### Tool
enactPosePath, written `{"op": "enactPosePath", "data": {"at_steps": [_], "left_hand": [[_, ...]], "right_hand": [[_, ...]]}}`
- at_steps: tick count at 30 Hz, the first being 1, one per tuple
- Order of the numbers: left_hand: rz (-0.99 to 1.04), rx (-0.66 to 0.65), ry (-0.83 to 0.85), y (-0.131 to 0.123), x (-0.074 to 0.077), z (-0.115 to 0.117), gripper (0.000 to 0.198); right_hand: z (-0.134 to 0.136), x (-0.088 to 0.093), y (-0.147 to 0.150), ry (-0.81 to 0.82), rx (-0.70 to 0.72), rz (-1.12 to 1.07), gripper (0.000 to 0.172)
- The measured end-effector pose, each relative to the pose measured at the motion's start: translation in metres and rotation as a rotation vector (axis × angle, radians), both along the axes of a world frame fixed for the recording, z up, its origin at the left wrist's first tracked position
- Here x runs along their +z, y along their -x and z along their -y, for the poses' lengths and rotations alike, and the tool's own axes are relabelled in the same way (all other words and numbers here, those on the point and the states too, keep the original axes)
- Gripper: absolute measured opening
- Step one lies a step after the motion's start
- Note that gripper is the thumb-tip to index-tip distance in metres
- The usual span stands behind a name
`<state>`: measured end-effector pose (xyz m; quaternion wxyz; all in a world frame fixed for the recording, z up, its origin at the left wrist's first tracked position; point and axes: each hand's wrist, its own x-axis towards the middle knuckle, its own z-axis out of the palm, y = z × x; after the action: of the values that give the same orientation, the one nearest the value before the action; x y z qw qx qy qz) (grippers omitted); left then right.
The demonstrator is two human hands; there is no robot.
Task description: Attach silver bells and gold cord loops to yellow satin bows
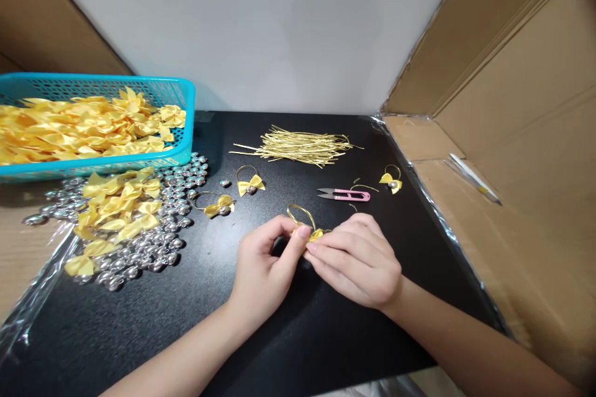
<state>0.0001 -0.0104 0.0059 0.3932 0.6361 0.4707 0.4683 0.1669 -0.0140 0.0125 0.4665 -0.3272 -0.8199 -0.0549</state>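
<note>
- Grips the ring (309,213) by its lower part, between the closed fingers of the left hand (266,265).
- Pinches the bow (317,235) at the ring's base, between the fingers of the right hand (361,262).
- Holds both over the worktop (279,356), nearer than the snips (351,195) and wires (302,147).
- Has the basket (188,130) at far left.

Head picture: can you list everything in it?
Basket: one, blue, back left
Loose bows: many, yellow, basket and table
Beads: many, silver, mostly left
Bow rings: three, yellow and gold, on table
Strings: bundle, gold, table's back
Snips: one, pink and grey, table's right
Scraps: few, gold, beside snips
Pen-shaped thing: one, whitish, far right
Table: one, black, underneath
Wall: one, grey, back
Cardboard: several, brown, both sides
Plastic film: some, clear, table edges
Held ring: one, gold, front middle
Left hand: one, bare, pinching held ring
Right hand: one, bare, at its bow
</note>
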Motion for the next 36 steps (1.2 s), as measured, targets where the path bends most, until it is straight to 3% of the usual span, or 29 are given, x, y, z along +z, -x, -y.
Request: {"op": "enactPosePath", "data": {"at_steps": [4, 9, 18, 23, 27, 36], "left_hand": [[-0.038, -0.004, -0.179, 0.003, 0.000, -0.001, 0.012], [-0.015, -0.082, -0.421, 0.005, -0.003, -0.004, 0.014], [-0.111, -0.152, -0.623, 0.007, 0.003, -0.008, 0.022], [-0.236, -0.161, -0.673, 0.009, 0.004, -0.008, 0.023], [-0.296, -0.152, -0.733, 0.010, 0.003, -0.009, 0.022], [-0.394, -0.131, -0.785, 0.009, 0.003, -0.009, 0.020]], "right_hand": [[0.002, 0.001, 0.000, 0.113, 0.026, -0.183, 0.001], [0.003, 0.005, 0.002, 0.203, -0.022, -0.259, 0.009], [0.002, 0.008, 0.001, 0.147, -0.090, -0.238, 0.016], [-0.001, 0.008, -0.002, 0.042, -0.176, -0.083, 0.011], [-0.002, 0.010, -0.004, 0.110, -0.191, -0.077, 0.005], [-0.005, 0.013, -0.006, 0.232, -0.185, -0.045, 0.011]]}}
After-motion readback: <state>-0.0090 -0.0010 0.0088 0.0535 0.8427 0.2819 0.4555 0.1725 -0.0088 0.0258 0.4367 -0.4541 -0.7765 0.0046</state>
